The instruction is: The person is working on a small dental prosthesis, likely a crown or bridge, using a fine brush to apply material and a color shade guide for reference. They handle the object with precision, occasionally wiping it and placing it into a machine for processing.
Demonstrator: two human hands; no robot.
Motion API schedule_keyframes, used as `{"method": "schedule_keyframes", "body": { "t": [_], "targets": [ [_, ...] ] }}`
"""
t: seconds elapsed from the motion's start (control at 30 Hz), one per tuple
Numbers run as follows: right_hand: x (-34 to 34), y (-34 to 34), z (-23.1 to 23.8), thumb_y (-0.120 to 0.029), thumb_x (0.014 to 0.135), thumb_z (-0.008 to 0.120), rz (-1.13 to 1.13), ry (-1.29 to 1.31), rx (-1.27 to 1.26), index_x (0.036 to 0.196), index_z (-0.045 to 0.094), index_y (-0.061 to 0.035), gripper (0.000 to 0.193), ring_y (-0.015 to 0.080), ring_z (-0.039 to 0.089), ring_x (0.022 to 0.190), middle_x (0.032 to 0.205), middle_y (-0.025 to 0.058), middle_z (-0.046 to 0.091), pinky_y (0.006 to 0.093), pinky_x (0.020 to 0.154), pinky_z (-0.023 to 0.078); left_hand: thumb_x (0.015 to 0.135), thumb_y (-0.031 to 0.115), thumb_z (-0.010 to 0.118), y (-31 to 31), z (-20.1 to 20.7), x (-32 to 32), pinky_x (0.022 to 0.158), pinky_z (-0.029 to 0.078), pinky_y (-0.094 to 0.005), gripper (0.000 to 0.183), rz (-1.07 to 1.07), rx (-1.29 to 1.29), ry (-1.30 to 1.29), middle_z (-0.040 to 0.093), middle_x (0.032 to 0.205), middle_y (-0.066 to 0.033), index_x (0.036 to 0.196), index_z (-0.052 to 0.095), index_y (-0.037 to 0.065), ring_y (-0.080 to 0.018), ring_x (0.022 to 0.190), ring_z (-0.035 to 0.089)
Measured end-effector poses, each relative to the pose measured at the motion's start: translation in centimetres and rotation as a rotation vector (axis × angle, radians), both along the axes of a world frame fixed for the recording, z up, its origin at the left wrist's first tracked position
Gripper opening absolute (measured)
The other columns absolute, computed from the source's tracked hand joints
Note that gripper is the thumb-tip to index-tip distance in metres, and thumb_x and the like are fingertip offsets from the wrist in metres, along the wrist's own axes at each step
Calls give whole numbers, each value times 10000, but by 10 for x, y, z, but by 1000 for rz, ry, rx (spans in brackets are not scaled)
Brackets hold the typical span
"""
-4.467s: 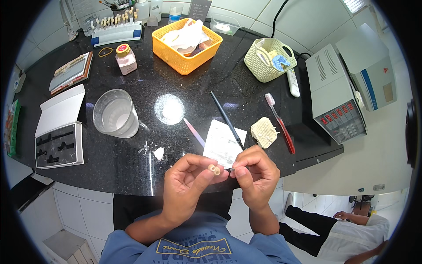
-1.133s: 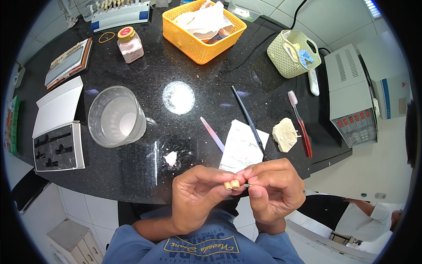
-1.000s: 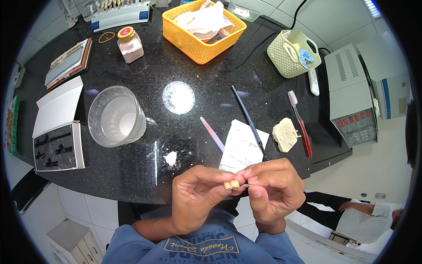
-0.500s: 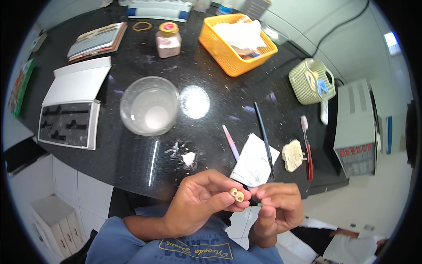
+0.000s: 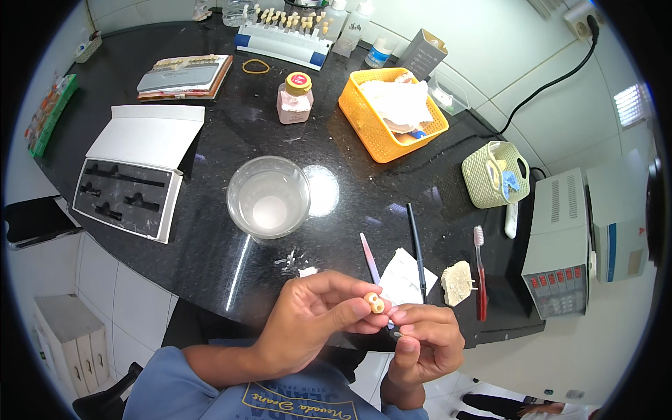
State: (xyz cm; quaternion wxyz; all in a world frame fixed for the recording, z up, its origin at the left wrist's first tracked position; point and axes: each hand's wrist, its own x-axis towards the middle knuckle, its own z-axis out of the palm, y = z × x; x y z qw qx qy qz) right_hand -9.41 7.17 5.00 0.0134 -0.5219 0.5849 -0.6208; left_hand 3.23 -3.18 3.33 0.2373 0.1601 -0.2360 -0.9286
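The big black speckled surface (image 5: 203, 217) curves around in front of the person, whose bare arms come up from the bottom in blue sleeves (image 5: 164, 385). The left hand (image 5: 311, 322) leans in from the left with its palm partly showing. Its thumb and pointing finger reach to the right and squeeze together on two little tooth pieces, and the other fingers curl underneath. The right hand (image 5: 427, 343) stands up more, with its wrist low and its fingers bent over to the left. Its thumb and fingertips pinch a tiny thin bit. The two hands' fingertips are so close that I cannot tell if they touch. Past the left hand is a clear round glass (image 5: 238, 185). Past the right hand, a dark thin stick (image 5: 414, 238) lies over the right part of a white paper (image 5: 400, 276). A red-handled toothbrush (image 5: 481, 280) lies farther right, and a cream tooth model (image 5: 457, 283) sits between it and the paper. A pink and purple stick (image 5: 369, 257) lies by the paper's left side. The tooth pieces (image 5: 375, 303) sit side by side above the surface's near edge, hollows facing up. Smallest is the thin bit (image 5: 397, 334), just below them to the right.
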Motion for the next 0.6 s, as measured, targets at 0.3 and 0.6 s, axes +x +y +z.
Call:
{"method": "schedule_keyframes", "body": {
  "t": [0.3, 0.6],
  "targets": [
    [1, -7, 0, -107, 876, 746, 10, 2, -72, 857, 629, 27, 179, 246, 722, 719, 860, 195, 701, 295, 615, 606, 975, 50, 617, -1, -2, -1, 856, 635, -370, 181, -14, 21, 32, 691, 1074, -248, 1127, 619, -48, -279, 982, 721],
    [-1, -4, 6, -65, 860, 742, -30, -11, 47, 868, 642, 13, 127, 221, 723, 747, 878, 180, 705, 289, 637, 604, 961, 24, 629, 2, -1, -2, 868, 630, -383, 172, 36, -72, -7, 685, 1083, -265, 1114, 616, -55, -296, 998, 717]
  ]
}}
